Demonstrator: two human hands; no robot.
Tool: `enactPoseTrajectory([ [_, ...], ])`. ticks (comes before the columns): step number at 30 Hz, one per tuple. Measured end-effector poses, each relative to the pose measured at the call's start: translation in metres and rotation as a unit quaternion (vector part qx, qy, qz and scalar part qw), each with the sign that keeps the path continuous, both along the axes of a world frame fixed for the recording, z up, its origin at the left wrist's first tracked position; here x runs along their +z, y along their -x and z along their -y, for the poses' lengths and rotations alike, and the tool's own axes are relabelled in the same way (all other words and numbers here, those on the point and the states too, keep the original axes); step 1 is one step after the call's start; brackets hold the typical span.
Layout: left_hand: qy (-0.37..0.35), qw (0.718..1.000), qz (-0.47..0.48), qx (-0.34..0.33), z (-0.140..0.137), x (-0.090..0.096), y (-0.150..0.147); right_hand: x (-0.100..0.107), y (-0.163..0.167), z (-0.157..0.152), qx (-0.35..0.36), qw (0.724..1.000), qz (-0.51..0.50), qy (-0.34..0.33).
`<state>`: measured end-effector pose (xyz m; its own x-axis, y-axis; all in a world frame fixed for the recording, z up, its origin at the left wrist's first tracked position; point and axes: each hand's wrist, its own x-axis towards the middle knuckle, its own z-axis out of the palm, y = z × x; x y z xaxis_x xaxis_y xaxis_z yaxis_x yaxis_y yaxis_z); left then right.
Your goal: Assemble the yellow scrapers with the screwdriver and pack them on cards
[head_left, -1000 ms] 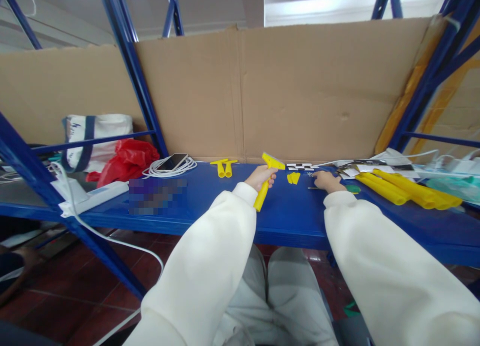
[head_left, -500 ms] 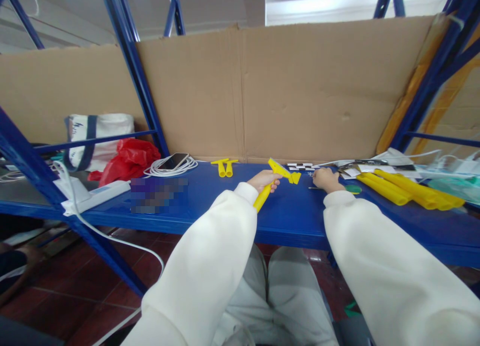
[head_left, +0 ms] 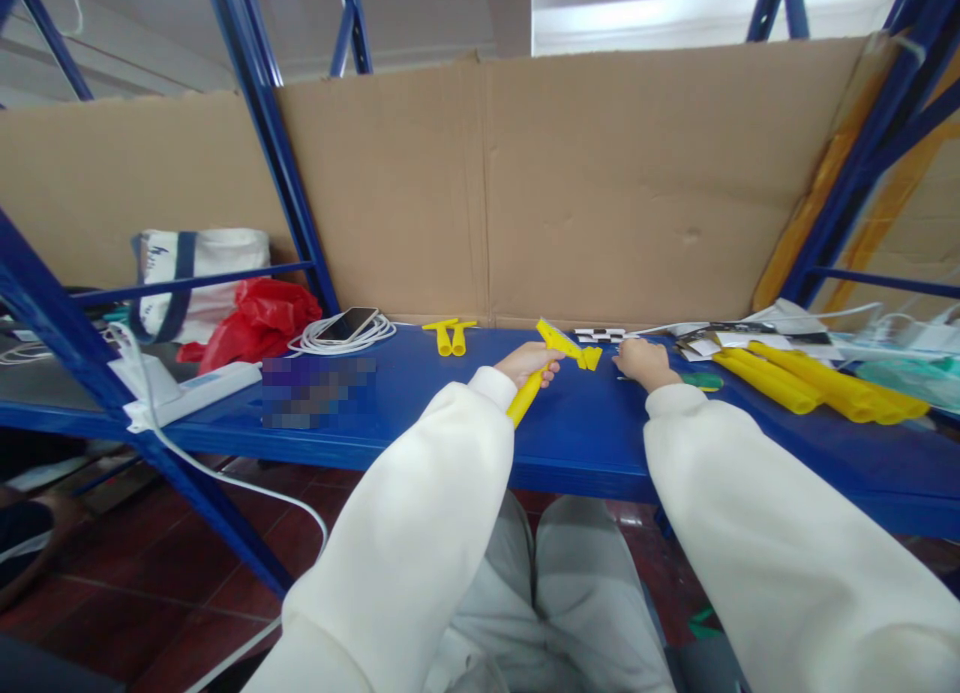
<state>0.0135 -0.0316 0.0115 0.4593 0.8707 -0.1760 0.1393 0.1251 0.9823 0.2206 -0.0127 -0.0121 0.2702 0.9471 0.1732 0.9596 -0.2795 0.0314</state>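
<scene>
My left hand (head_left: pixel 534 362) is closed around the handle of a yellow T-shaped scraper-like tool (head_left: pixel 527 398), its flat head pointing up and to the right. A small yellow piece (head_left: pixel 590 358) shows at the right end of that head; whether it is joined to it I cannot tell. My right hand (head_left: pixel 643 361) is low over the blue shelf top, fingers curled together. What it grips, if anything, is hidden; a thin thing barely shows beside its fingertips. Just right of its wrist lies a green oval piece (head_left: pixel 703 381).
Two yellow T-shaped pieces (head_left: pixel 451 339) lie at the back. Several yellow tubes (head_left: pixel 810 378) are at the right, near papers (head_left: pixel 787 320). A phone (head_left: pixel 352 323) rests on a coiled white cable (head_left: pixel 307 341). Further left are a white power strip (head_left: pixel 199 395) and red bag (head_left: pixel 262 313).
My right hand has shifted slightly left, toward the yellow tool, and the thin thing under it now shows less. My left hand and the tool have stayed in place.
</scene>
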Motion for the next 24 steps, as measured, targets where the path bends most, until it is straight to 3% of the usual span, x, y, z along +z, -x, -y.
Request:
enactPoseTrajectory([
  [24, -0.006, 1.0, 0.004, 0.008, -0.004, -0.003, 0.0, -0.001, -0.007, -0.001, 0.011, 0.999, -0.041, 0.028],
])
